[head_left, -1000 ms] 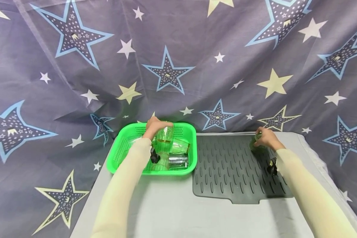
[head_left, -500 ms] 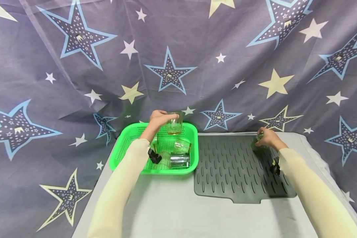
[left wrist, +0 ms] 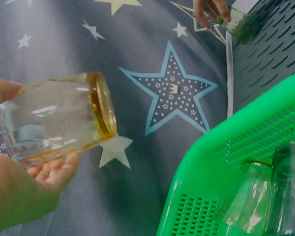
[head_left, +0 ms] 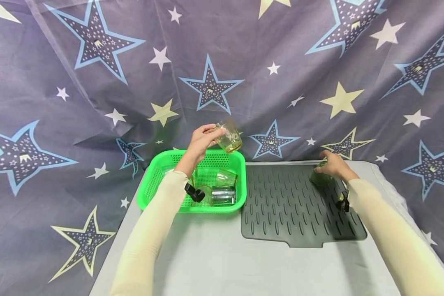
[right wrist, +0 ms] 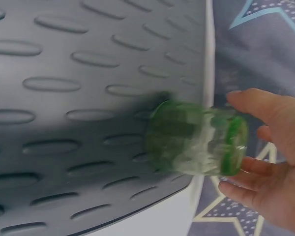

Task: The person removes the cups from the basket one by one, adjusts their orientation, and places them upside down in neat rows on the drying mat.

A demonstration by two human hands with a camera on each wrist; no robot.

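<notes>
My left hand (head_left: pixel 204 141) holds a clear drinking glass (head_left: pixel 229 137) with an amber-tinted base, tilted in the air above the green basket (head_left: pixel 240 164). In the left wrist view the thumb and fingers grip this glass (left wrist: pixel 59 118) near its rim, base pointing away from the palm. At the mat's far right corner stands a green-tinted glass (right wrist: pixel 196 137), mouth down on the black drying mat (head_left: pixel 281 201). My right hand (right wrist: pixel 275 152) is around its upturned base, the thumb apart from the glass and the fingers loosely spread beside it.
Several more glasses lie in the basket, among them a clear glass (head_left: pixel 223 195) and a yellowish glass (head_left: pixel 226 178). Basket and mat sit side by side on a white-covered table (head_left: pixel 266 267). A star-patterned curtain (head_left: pixel 151 90) hangs close behind them.
My left hand has lifted its glass up out of the basket and to the right, tilting it. The right hand's fingers have loosened around the green glass, which stays in place.
</notes>
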